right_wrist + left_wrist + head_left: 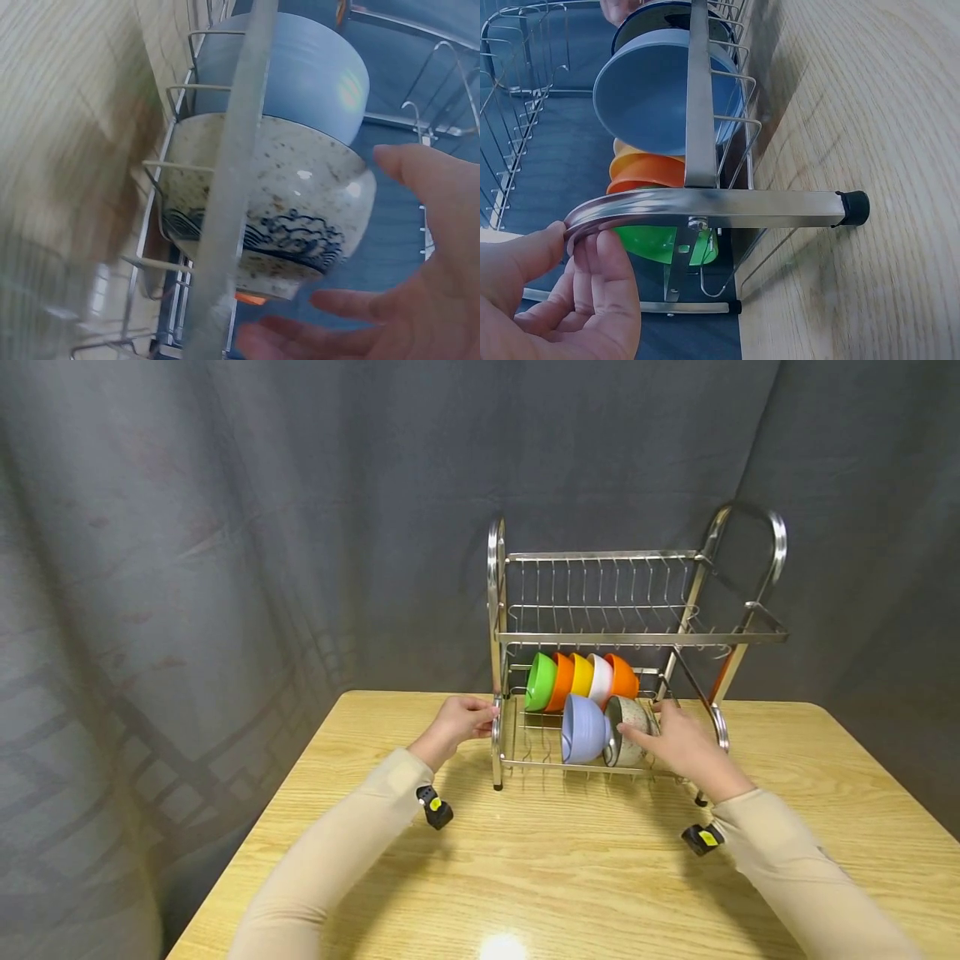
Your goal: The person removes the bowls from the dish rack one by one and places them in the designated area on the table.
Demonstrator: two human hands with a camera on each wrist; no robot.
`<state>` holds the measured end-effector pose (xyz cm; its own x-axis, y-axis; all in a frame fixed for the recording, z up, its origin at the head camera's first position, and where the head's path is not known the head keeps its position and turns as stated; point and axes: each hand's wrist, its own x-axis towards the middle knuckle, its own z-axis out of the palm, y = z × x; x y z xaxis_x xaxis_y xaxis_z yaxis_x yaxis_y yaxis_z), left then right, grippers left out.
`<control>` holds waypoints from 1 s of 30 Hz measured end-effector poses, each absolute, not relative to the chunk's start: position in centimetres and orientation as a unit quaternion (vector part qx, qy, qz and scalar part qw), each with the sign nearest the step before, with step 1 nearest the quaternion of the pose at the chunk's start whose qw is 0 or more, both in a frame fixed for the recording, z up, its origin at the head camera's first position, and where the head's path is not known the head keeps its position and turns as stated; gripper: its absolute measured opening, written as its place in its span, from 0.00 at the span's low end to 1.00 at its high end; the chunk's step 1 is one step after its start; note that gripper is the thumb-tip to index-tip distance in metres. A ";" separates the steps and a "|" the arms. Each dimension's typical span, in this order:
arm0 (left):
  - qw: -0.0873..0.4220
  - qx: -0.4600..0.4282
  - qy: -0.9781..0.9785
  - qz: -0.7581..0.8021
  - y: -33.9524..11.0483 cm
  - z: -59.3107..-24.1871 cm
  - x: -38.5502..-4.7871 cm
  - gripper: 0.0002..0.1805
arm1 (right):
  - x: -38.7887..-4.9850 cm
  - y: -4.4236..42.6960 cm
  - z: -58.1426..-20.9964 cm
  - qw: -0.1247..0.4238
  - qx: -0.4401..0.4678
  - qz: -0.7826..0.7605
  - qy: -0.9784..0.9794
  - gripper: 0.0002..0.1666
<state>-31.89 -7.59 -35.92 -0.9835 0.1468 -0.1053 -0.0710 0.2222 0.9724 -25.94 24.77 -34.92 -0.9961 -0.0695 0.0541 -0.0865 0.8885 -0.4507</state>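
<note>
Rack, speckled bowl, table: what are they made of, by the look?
Rack: metal, likely stainless steel, polished; bright streaks on the curved tubing.
Speckled bowl: probably glazed ceramic, glossy; sharp highlights over speckles and blue wave pattern.
Table: wood or wood-look laminate, smooth with some sheen; pale grain, bright glare spot.

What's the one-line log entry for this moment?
left hand: pinches two-tier dish rack's side tube; right hand: spread beside speckled wave-patterned bowl, contact unclear; light-blue bowl: adjacent, lower tier
</note>
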 end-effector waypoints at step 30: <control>0.085 0.041 0.770 0.631 -7.5 -36.0 -32.0 0.13 | -25.9 24.8 -34.6 0.048 0.003 0.272 -0.961 0.54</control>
<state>-32.00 -7.54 -35.97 -0.9823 0.1702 -0.0787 -0.0436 0.2007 0.9787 -25.92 24.76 -34.60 -0.9954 0.0198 0.0939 -0.0324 0.8516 -0.5232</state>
